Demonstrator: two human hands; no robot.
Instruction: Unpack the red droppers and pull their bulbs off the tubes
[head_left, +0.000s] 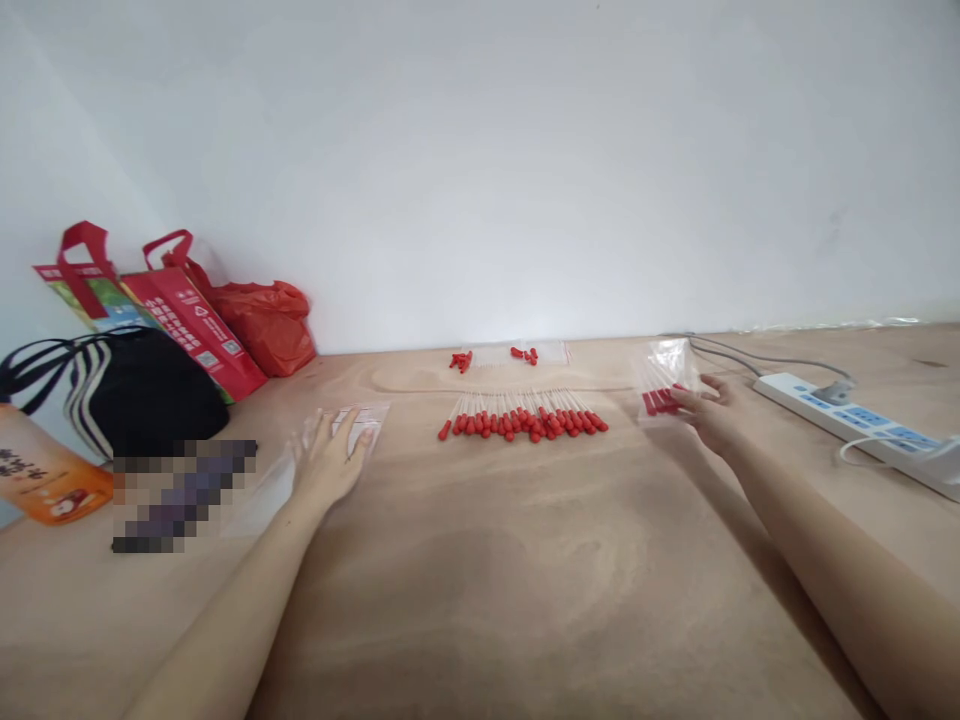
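Observation:
My left hand (328, 462) lies flat with fingers spread on a clear plastic bag (360, 420) on the wooden table (510, 560). My right hand (709, 410) reaches out to a clear bag holding red-tipped sticks (661, 385), its fingers on the bag's lower edge. Between the hands a row of several red-tipped white sticks (523, 420) lies on the table. Further back, a few more red-tipped sticks (491, 357) rest near the wall.
A white power strip (847, 425) with cables lies at the right. At the left stand red shopping bags (187, 310), a red plastic bag (266, 325), a black striped bag (120, 390) and an orange packet (41, 475). A white wall backs the table.

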